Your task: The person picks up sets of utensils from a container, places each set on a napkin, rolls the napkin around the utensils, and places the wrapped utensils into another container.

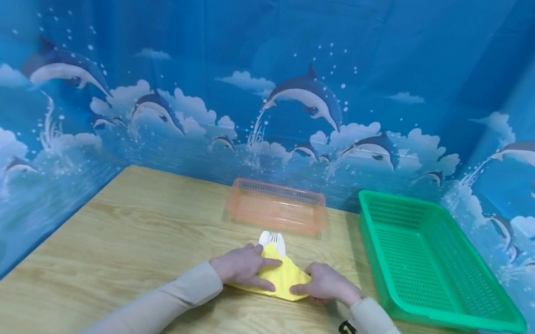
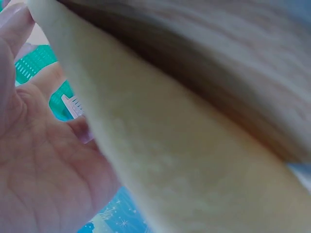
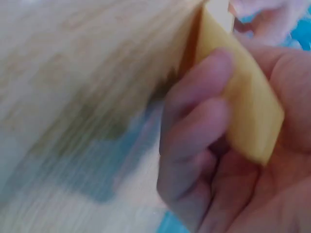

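Head view: yellow cloth [image 1: 287, 277] lies on the table [image 1: 134, 239], partly covering white cutlery [image 1: 280, 244]; left hand [image 1: 244, 266] rests there, thumb and forefinger spread, while right hand [image 1: 330, 284] pinches its edge. Orange basket [image 1: 275, 219] stands beyond, green basket [image 1: 457, 317] rightward.

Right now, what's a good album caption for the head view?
Fingers hold a yellow cloth, white cutlery peeking out, at a wood-grain table.
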Demonstrator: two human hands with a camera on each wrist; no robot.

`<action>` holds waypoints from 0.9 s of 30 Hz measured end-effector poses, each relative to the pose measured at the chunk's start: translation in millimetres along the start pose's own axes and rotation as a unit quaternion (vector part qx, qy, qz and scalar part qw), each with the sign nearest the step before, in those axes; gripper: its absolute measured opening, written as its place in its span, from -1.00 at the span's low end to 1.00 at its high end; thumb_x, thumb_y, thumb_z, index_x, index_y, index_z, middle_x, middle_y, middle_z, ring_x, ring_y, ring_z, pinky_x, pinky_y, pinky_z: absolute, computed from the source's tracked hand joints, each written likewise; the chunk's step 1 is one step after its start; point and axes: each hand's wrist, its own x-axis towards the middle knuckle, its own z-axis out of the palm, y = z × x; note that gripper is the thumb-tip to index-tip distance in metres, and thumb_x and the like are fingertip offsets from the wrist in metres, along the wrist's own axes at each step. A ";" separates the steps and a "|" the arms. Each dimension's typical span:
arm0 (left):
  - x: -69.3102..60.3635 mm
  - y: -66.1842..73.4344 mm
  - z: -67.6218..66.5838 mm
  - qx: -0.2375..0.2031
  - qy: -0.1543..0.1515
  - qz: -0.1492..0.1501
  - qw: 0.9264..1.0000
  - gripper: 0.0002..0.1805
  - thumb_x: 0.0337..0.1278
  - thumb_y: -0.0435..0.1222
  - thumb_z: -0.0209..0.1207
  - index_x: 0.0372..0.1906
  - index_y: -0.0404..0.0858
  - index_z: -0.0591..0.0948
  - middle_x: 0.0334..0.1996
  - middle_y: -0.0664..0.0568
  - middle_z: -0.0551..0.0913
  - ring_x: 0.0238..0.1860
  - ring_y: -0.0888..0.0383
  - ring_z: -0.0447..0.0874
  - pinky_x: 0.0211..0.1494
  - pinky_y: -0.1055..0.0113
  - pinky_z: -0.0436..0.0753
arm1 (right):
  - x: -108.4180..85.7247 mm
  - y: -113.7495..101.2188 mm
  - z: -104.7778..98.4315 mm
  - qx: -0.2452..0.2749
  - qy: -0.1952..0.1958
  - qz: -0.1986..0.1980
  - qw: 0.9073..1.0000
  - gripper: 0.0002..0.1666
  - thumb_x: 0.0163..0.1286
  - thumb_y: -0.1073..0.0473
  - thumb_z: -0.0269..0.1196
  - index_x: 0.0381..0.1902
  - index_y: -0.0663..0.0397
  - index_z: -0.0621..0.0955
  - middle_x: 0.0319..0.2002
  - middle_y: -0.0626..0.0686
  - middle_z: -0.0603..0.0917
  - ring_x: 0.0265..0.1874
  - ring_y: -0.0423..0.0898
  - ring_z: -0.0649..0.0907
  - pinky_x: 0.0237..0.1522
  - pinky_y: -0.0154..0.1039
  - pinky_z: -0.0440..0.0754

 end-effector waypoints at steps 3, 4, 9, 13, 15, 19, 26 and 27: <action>0.3 0.1 -0.1 0.000 0.000 -0.001 1.000 -0.21 0.15 0.39 -0.02 0.46 0.20 0.28 0.39 -0.33 0.31 0.37 -0.32 0.33 0.37 -0.10 0.43 | 0.9 2.6 -3.6 0.075 -0.030 -0.005 0.997 -0.70 0.22 -0.03 0.40 -0.45 0.08 0.64 -0.75 -0.04 0.52 -0.80 -0.24 0.38 -0.75 -0.44 0.32; 0.4 0.1 0.1 0.000 0.000 -0.001 1.000 -0.21 0.15 0.39 -0.01 0.46 0.20 0.29 0.39 -0.33 0.31 0.37 -0.31 0.33 0.36 -0.10 0.43 | 1.7 3.3 -3.9 0.098 -0.038 -0.007 0.994 -0.72 0.23 -0.01 0.39 -0.44 0.07 0.64 -0.73 -0.05 0.54 -0.79 -0.24 0.41 -0.75 -0.45 0.34; 0.1 0.2 0.9 0.004 0.002 -0.002 1.000 -0.20 0.14 0.39 0.00 0.46 0.20 0.28 0.35 -0.33 0.35 0.35 -0.30 0.35 0.31 -0.10 0.49 | 8.1 1.7 -0.4 0.207 -0.069 -0.030 0.976 -0.70 0.26 0.02 0.33 -0.25 0.17 0.65 -0.52 0.03 0.67 -0.67 -0.21 0.55 -0.66 -0.39 0.57; 0.2 0.6 0.7 0.011 0.003 -0.003 1.000 -0.20 0.14 0.40 -0.03 0.46 0.23 0.27 0.35 -0.33 0.36 0.34 -0.28 0.37 0.26 -0.12 0.53 | 13.7 -3.3 6.3 0.276 -0.079 -0.044 0.957 -0.62 0.29 0.03 0.30 -0.13 0.25 0.64 -0.39 0.08 0.71 -0.63 -0.20 0.60 -0.56 -0.37 0.63; 0.5 0.8 0.6 0.014 0.003 -0.003 1.000 -0.19 0.13 0.42 -0.04 0.46 0.22 0.28 0.37 -0.33 0.34 0.35 -0.27 0.36 0.27 -0.13 0.52 | 15.9 -6.4 9.7 0.303 -0.079 -0.044 0.949 -0.61 0.29 0.04 0.29 -0.10 0.27 0.63 -0.38 0.07 0.71 -0.63 -0.20 0.59 -0.54 -0.38 0.62; 1.4 0.8 0.7 0.023 0.003 -0.005 1.000 -0.18 0.13 0.43 -0.06 0.44 0.16 0.33 0.36 -0.30 0.36 0.35 -0.26 0.36 0.27 -0.13 0.52 | 19.6 -11.8 16.7 0.341 -0.081 -0.043 0.935 -0.65 0.29 0.10 0.28 -0.12 0.30 0.62 -0.40 0.04 0.66 -0.58 -0.20 0.62 -0.49 -0.37 0.65; 1.3 -0.2 2.2 0.021 0.008 -0.011 1.000 -0.10 0.14 0.42 -0.06 0.47 0.01 0.29 0.36 -0.29 0.37 0.37 -0.23 0.36 0.31 -0.07 0.50 | 25.6 -17.1 21.7 0.367 -0.091 -0.030 0.925 -0.60 0.40 0.00 0.21 -0.13 0.28 0.57 -0.44 0.06 0.65 -0.55 -0.17 0.67 -0.35 -0.25 0.74; 1.0 -0.6 2.7 0.016 0.009 -0.012 1.000 -0.08 0.13 0.42 -0.04 0.49 0.00 0.26 0.37 -0.29 0.36 0.38 -0.23 0.34 0.33 -0.07 0.48 | 26.3 -17.7 21.8 0.370 -0.092 -0.025 0.924 -0.52 0.43 -0.09 0.17 -0.11 0.29 0.57 -0.44 0.06 0.66 -0.55 -0.16 0.67 -0.35 -0.24 0.74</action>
